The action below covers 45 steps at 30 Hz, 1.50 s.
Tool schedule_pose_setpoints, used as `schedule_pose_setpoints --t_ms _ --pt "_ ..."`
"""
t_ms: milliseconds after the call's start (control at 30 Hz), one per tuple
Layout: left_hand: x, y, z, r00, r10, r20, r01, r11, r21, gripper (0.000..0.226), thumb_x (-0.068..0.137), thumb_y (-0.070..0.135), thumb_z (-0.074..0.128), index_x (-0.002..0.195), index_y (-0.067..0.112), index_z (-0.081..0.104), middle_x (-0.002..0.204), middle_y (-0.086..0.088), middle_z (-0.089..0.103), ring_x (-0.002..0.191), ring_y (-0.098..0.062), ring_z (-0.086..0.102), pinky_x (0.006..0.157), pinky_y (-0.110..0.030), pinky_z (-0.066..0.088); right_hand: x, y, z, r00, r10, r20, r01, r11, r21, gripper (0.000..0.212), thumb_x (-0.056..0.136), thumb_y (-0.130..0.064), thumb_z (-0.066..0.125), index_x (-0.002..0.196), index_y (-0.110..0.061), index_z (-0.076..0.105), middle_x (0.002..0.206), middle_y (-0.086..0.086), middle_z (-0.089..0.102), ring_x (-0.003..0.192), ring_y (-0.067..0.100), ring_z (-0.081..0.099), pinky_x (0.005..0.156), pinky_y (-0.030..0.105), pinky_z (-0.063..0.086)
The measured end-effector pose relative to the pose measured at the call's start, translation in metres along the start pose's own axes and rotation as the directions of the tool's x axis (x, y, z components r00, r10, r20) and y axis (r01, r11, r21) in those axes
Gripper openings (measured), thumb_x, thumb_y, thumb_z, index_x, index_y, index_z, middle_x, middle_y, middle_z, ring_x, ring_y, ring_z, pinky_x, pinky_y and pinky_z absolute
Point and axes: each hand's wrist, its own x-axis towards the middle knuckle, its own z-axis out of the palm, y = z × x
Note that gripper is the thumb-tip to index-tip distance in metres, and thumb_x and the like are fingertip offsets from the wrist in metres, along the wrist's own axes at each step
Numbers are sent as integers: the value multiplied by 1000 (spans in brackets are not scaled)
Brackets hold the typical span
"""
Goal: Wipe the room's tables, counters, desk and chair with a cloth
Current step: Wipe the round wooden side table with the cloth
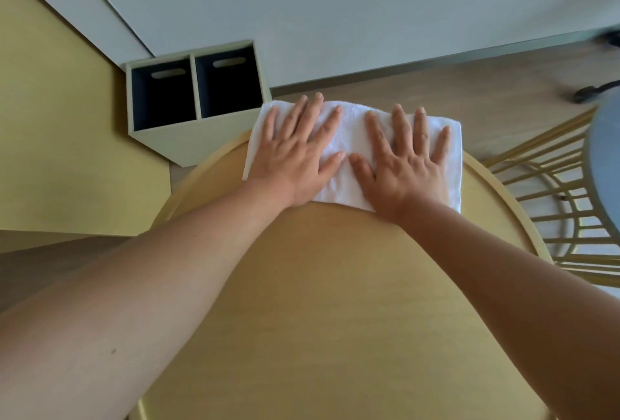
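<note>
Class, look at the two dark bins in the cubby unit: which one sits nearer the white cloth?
The right-hand bin; it sits closer to the cloth than the left-hand bin.

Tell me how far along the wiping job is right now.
Nothing shows as finished; a wiped surface looks no different here. In hand: the left hand and right hand press flat on the white cloth at the far edge of the round wooden table, with the cloth partly overhanging the rim. Left: the near part of this table, the wire-frame chair beside it, and any counters and desk, which are out of view.
</note>
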Motion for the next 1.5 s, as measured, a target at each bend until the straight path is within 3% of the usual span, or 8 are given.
schedule_pose_setpoints --t_ms 100,233,400,567,867,1167,1367,1500 --pt "6 -14 -2 997 -44 -64 45 999 18 68 101 58 16 162 30 7 156 -2 31 141 -25 32 113 -46 26 15 -12 -2 1000 -19 -3 19 1000 -7 71 96 -72 3 160 -41 -6 172 3 -6 155 31 -19 121 62 -13" --pt "4 -30 -6 982 -152 -110 153 988 5 53 105 50 25 148 20 37 130 -9 54 116 -32 52 94 -46 37 33 -35 -5 999 -39 -7 39 999 -15 68 96 -71 3 159 -44 6 169 5 13 157 35 -7 121 63 -11" --pt "-15 -52 -9 970 -191 -152 191 981 -15 43 106 42 29 134 15 49 115 -12 60 99 -35 58 76 -43 44 47 -67 -6 997 -62 -42 62 998 -12 58 97 -66 14 144 -39 33 141 7 43 141 35 30 121 63 2" --pt "-44 -76 -13 956 -265 -125 251 960 -120 41 108 43 29 127 13 50 101 -9 60 87 -35 60 71 -46 52 50 -101 -5 991 -115 -68 115 993 3 58 95 -67 18 134 -35 46 132 6 49 134 34 38 119 58 8" --pt "-113 -111 3 908 -401 -122 353 888 -294 34 107 46 30 94 18 43 73 3 50 59 -19 51 47 -34 32 33 -159 11 950 -311 -24 310 951 -15 56 95 -67 18 141 -38 30 151 5 34 151 30 14 121 61 -8" --pt "-199 -113 13 832 -553 44 466 654 -596 30 107 42 34 89 19 37 66 3 48 55 -14 47 48 -34 24 -18 -210 23 890 -451 74 456 888 -68 70 95 -69 11 159 -42 9 172 0 0 156 26 -18 121 62 -11" --pt "-264 -93 20 770 -624 133 487 441 -754 25 107 43 35 91 23 38 74 -1 56 63 -22 56 53 -35 33 -67 -233 32 842 -527 120 536 841 -68 71 95 -69 5 160 -41 -4 170 -1 -17 154 26 -26 121 62 -11" --pt "-307 -72 33 738 -651 177 432 255 -865 25 108 38 35 124 24 47 103 4 66 93 -17 66 73 -33 48 -104 -242 38 805 -573 151 586 808 -56 72 94 -70 3 159 -43 -12 168 -2 -24 153 25 -29 120 61 -14"
